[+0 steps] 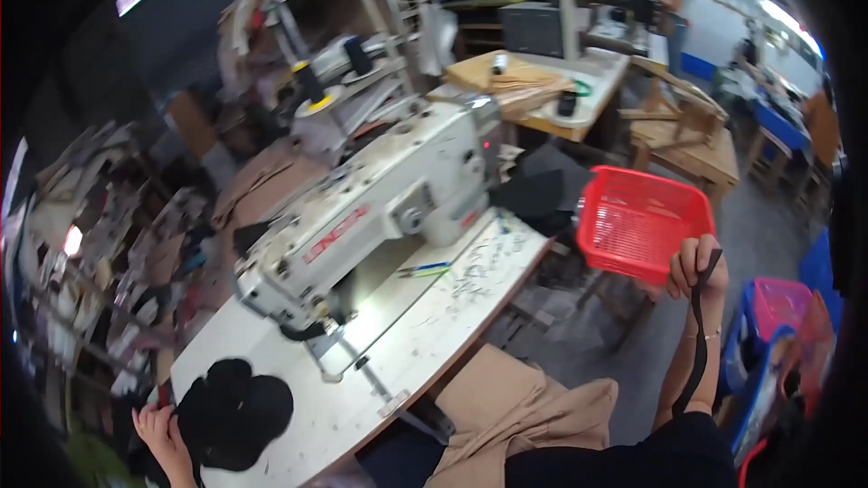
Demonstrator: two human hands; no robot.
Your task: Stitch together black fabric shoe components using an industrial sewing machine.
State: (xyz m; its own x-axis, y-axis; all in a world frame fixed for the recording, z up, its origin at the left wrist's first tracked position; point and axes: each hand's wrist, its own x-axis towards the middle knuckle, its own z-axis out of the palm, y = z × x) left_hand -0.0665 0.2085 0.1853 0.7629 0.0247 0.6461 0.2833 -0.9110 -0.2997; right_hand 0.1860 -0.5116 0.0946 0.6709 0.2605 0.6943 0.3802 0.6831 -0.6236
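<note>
My right hand [694,271] is raised on the right, its fingers closed over the near corner of a red plastic basket [592,248] with perforated walls. A narrow black strap [699,343] hangs from that hand along my forearm. At the lower left, my left hand [161,434] has curled fingers beside black, lobed fabric pieces [237,411] on the white sewing table [380,375]; what those fingers hold, if anything, is unclear. Between the two hands stands a white industrial sewing machine [362,217], its lamp lit near the needle.
Pens [425,268] lie on the machine bed. Beige cloth [524,407] covers my lap. Brown fabric [271,176] is heaped behind the machine, near thread cones [309,86]. A wooden stool [687,145] and another worktable [597,95] stand beyond, with a pink basket [779,305] at right.
</note>
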